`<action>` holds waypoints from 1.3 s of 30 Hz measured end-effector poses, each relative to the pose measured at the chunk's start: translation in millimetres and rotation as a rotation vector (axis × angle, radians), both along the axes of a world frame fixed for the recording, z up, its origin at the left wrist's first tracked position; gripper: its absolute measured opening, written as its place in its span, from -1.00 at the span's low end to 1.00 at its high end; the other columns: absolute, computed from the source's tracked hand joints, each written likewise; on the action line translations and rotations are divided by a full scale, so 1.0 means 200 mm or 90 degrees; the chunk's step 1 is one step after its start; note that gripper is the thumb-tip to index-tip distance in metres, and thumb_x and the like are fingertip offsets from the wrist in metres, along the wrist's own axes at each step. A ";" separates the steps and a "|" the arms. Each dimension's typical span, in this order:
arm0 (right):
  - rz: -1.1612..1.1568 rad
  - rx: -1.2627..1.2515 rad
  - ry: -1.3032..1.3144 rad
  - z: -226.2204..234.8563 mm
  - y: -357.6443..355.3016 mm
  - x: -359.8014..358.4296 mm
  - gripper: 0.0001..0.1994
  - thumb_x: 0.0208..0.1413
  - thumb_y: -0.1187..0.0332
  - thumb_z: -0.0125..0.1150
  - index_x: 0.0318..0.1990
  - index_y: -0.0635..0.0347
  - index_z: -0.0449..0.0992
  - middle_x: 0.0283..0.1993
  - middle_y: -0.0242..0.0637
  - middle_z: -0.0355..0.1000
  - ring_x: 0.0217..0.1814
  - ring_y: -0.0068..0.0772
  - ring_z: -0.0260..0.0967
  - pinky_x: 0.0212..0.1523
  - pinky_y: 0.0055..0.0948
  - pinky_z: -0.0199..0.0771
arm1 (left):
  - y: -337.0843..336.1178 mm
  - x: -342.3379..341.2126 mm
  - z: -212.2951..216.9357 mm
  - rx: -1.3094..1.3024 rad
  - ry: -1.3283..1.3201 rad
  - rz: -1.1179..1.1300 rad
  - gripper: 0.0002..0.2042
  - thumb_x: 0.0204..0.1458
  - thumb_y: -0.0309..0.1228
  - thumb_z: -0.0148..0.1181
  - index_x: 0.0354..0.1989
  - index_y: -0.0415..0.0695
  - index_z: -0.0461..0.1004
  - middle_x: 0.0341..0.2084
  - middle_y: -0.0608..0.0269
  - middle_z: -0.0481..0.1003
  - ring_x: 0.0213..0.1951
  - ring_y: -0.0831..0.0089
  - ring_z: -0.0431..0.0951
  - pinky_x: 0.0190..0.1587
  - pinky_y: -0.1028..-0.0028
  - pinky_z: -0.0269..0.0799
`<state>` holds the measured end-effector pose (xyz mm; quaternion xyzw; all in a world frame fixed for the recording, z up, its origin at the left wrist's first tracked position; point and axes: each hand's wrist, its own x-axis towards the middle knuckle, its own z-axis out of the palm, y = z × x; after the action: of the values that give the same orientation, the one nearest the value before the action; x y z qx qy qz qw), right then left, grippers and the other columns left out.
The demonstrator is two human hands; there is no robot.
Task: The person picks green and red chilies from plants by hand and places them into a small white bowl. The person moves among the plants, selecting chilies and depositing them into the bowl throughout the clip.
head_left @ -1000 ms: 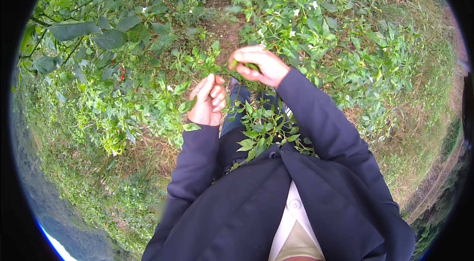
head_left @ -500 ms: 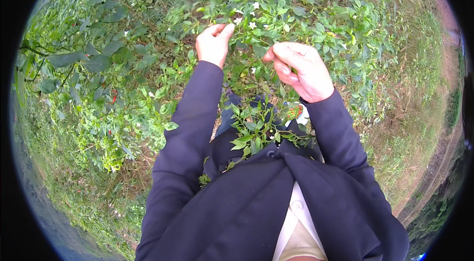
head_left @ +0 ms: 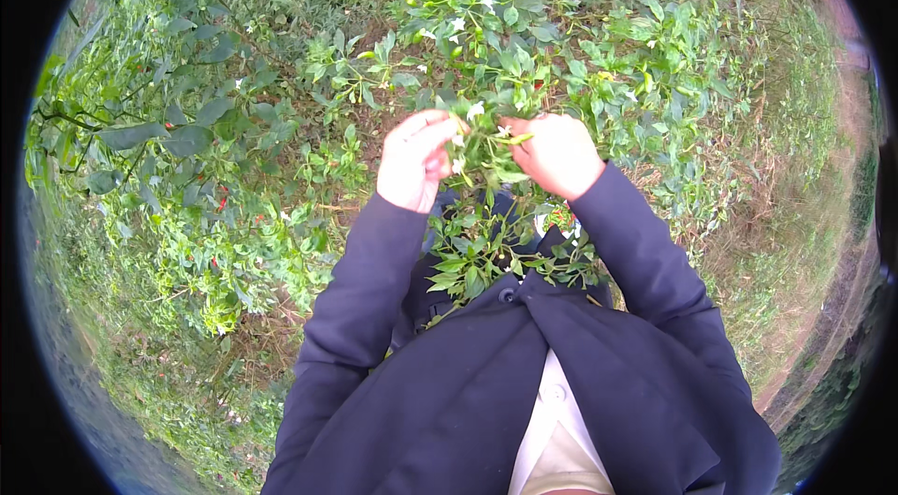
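Both my hands are at a leafy chili sprig [head_left: 485,153] with small white flowers [head_left: 475,109], in front of my body. My left hand [head_left: 413,161] has its fingers curled inward, the tips pressed together at the sprig's left side. From the right, my right hand [head_left: 559,156] is closed, back upward, with its fingertips on the sprig. A slim yellow-green chili pepper [head_left: 514,139] lies against my right thumb. Leaves and fingers hide exactly what each hand pinches.
Red chilies [head_left: 561,215] show in a pale container below my right hand, partly hidden. Leafy branches [head_left: 477,256] reach against my dark jacket [head_left: 468,383]. Chili bushes [head_left: 645,74] surround me, with dry grass [head_left: 748,242] at right and larger dark leaves [head_left: 187,139] at left.
My left hand has come down and nearer to me, and my right hand has moved lower and turned back upward. The flowering sprig is now drawn between them, closer to my body.
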<state>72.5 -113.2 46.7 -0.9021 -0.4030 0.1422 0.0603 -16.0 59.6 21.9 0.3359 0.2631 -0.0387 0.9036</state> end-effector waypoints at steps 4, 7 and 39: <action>0.015 0.056 -0.015 -0.05 -0.13 -0.13 -0.80 -0.03 0.26 0.11 -0.25 0.09 0.45 -0.66 -0.28 0.36 -0.63 -0.25 0.37 -0.61 -0.31 0.33 | -0.08 -0.24 -0.01 -0.125 0.004 -0.094 -0.90 -0.03 -0.53 0.04 -0.34 -0.26 0.42 -0.51 0.35 0.42 -0.73 0.77 0.06 -0.64 0.71 0.06; 0.055 0.085 -0.082 -0.05 -0.16 -0.19 -0.82 -0.05 0.26 0.16 -0.27 0.06 0.47 -0.73 -0.38 0.31 -0.67 -0.37 0.34 -0.68 -0.39 0.29 | -0.10 -0.35 -0.04 -0.160 -0.044 -0.120 -0.89 -0.01 -0.52 0.01 -0.33 -0.27 0.42 -0.67 0.45 0.25 -0.71 0.74 0.02 -0.63 0.67 -0.02; -0.009 0.134 -0.126 -0.13 -0.21 -0.17 -0.89 -0.10 0.32 0.21 -0.38 0.06 0.48 -0.66 -0.37 0.34 -0.64 -0.36 0.36 -0.64 -0.39 0.35 | -0.10 -0.16 0.16 1.104 -0.253 0.006 -0.88 -0.18 -0.60 0.20 -0.44 -0.20 0.42 -0.67 0.22 0.34 -0.67 0.39 0.36 -0.61 0.48 0.29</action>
<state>37.9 -154.6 21.6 -0.9031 -0.4134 0.0092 0.1157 -47.8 39.3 53.7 0.9013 0.0395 0.2366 0.3607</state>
